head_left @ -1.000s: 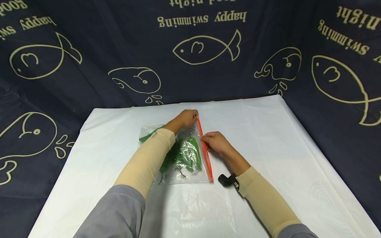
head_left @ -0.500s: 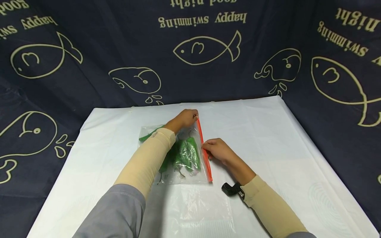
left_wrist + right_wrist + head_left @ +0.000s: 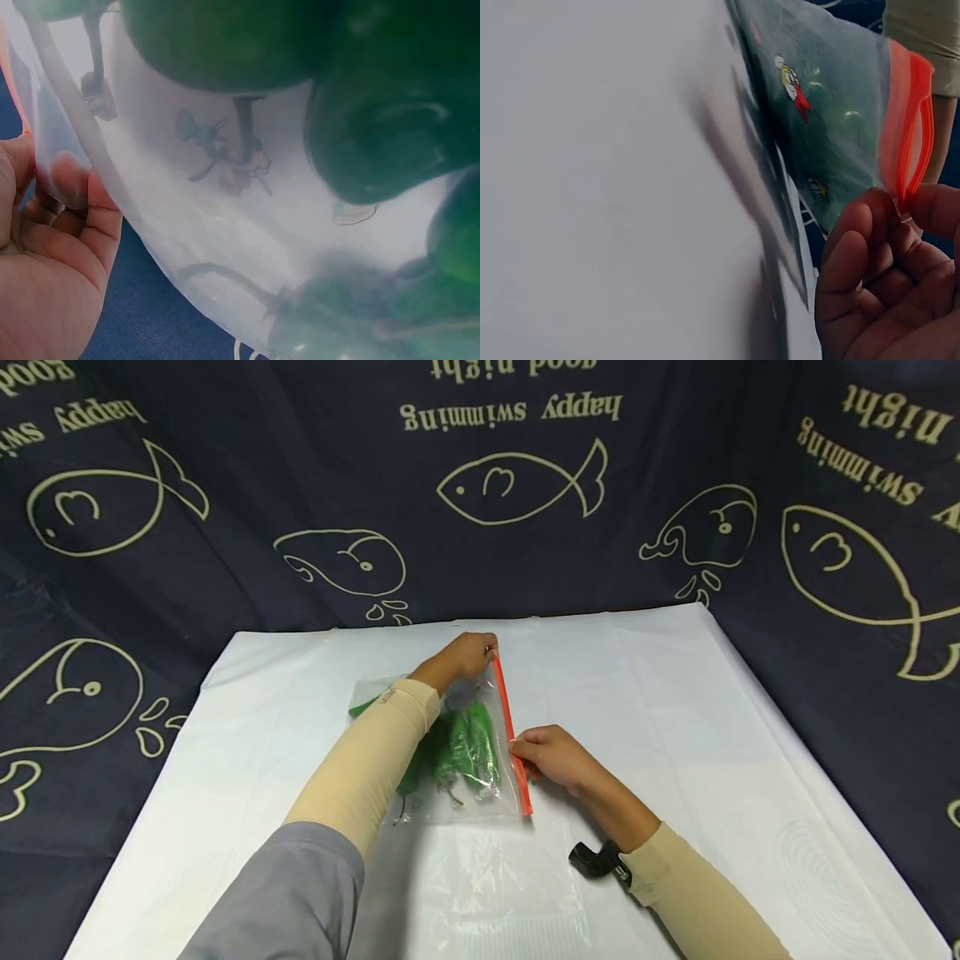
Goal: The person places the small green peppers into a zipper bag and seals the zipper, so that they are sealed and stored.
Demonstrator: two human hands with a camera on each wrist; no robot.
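A clear zip bag (image 3: 431,810) holding several green peppers (image 3: 480,747) stands out over the table with its red zip edge (image 3: 502,693) on the right. My left hand (image 3: 468,656) pinches the far top corner of the bag; the left wrist view shows that hand (image 3: 60,255) beside stems and cartoon prints seen through the plastic. Partway down the red edge, my right hand (image 3: 555,756) pinches the zip between thumb and fingers. In the right wrist view a small clear slider (image 3: 905,218) shows at these fingertips, and the red strips (image 3: 915,127) part into a gap beyond it.
A white cloth covers the table (image 3: 637,693), with a flat clear plastic sheet (image 3: 517,893) in front of the bag. A black camera mount (image 3: 596,860) sticks out from the right wrist. Dark printed fabric (image 3: 525,568) hangs behind and at both sides.
My right hand has slid along the red zip edge toward the near end of the bag. The left hand has stayed almost in place at the far corner.
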